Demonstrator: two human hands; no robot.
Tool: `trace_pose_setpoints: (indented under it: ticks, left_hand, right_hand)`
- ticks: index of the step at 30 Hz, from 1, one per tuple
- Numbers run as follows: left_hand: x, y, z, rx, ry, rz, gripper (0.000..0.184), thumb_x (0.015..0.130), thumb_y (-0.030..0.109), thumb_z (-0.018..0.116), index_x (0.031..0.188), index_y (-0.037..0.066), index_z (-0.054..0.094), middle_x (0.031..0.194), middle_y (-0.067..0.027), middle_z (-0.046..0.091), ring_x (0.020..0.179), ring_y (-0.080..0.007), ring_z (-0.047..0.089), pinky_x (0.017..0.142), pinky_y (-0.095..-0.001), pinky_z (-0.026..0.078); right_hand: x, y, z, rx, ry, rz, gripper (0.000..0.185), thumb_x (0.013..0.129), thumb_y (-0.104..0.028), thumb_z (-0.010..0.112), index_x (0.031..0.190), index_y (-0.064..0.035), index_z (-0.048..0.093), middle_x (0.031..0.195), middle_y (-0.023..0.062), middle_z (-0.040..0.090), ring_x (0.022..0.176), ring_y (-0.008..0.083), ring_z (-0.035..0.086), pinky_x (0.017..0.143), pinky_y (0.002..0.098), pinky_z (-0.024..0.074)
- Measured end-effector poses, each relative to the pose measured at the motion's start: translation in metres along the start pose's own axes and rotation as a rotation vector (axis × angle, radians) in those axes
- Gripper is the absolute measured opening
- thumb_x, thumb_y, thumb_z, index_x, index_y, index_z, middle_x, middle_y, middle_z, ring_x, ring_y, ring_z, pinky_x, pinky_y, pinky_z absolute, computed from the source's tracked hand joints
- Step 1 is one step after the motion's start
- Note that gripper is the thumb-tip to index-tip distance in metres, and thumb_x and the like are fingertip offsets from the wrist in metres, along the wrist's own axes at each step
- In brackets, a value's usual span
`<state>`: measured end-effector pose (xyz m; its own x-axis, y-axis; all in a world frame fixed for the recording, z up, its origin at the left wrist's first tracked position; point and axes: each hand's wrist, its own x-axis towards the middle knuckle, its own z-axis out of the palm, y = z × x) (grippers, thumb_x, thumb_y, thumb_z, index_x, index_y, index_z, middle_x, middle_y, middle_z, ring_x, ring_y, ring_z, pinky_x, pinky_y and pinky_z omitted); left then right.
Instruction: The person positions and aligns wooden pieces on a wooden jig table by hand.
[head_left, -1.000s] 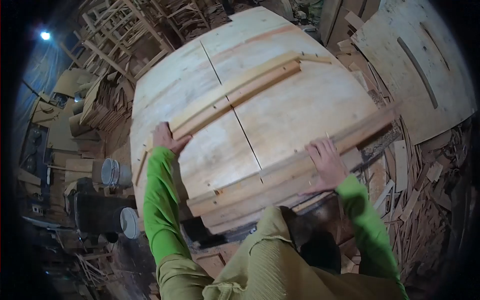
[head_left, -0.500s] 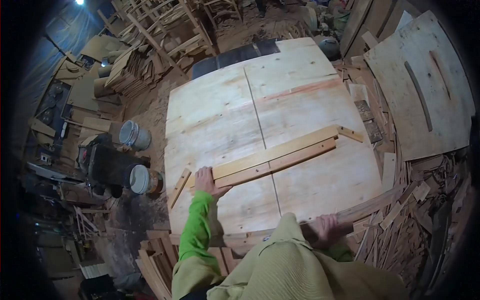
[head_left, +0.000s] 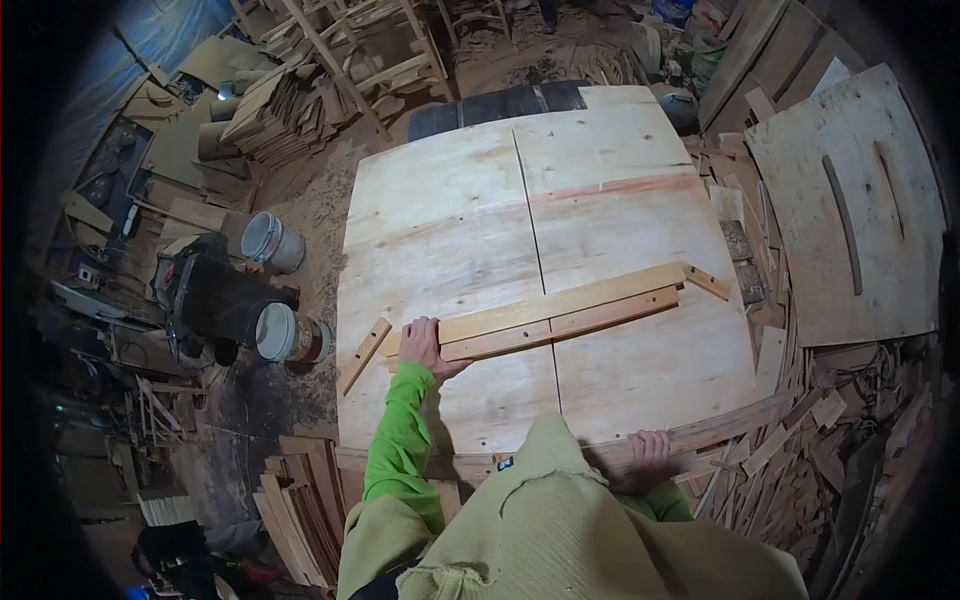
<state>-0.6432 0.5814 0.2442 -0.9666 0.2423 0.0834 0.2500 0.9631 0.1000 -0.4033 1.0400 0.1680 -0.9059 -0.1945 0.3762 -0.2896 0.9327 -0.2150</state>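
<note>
The khaki cloth (head_left: 560, 525) at lower centre blocks part of my view of the right hand (head_left: 651, 449); its fingers bend over the edge board (head_left: 725, 422), but the thumb is hidden and I cannot tell whether it grips. The frame's corners fall to black. I see a small dark tag (head_left: 505, 463) on the cloth, its marks too small to read.

Mid-frame, the long wooden bar (head_left: 570, 302) lies slantwise on the plywood sheet (head_left: 450, 260), one band pale yellow, the nearer one more orange with dark spots; one piece or two, I cannot tell. The left hand (head_left: 421, 345) clasps it near its left end, fingers together over the far side, thumb stretched along the near side.
</note>
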Motion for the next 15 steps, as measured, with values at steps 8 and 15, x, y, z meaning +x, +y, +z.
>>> trace_pose_setpoints:
  ticks: [8, 15]
  left_hand:
    - [-0.002, -0.001, 0.005, 0.001, 0.073, -0.008, 0.094, 0.057, 0.064, 0.088, 0.119, 0.001, 0.058, 0.107, -0.0146, 0.056, 0.105, -0.0331, 0.054, 0.099, -0.0442, 0.042]
    - [-0.001, 0.003, 0.001, -0.018, 0.052, -0.034, 0.091, 0.056, 0.063, 0.089, 0.115, 0.002, 0.058, 0.105, -0.0138, 0.056, 0.104, -0.0326, 0.055, 0.099, -0.0443, 0.042]
  right_hand:
    - [-0.003, -0.005, -0.002, 0.027, -0.007, 0.029, 0.03, 0.086, -0.013, 0.066, 0.115, -0.0034, 0.068, 0.111, 0.0116, 0.062, 0.107, 0.0304, 0.062, 0.103, 0.0527, 0.0506]
    - [0.001, -0.004, -0.014, 0.06, -0.054, 0.006, 0.034, 0.087, -0.014, 0.065, 0.119, -0.0033, 0.067, 0.114, 0.0121, 0.061, 0.11, 0.0305, 0.061, 0.105, 0.053, 0.0496]
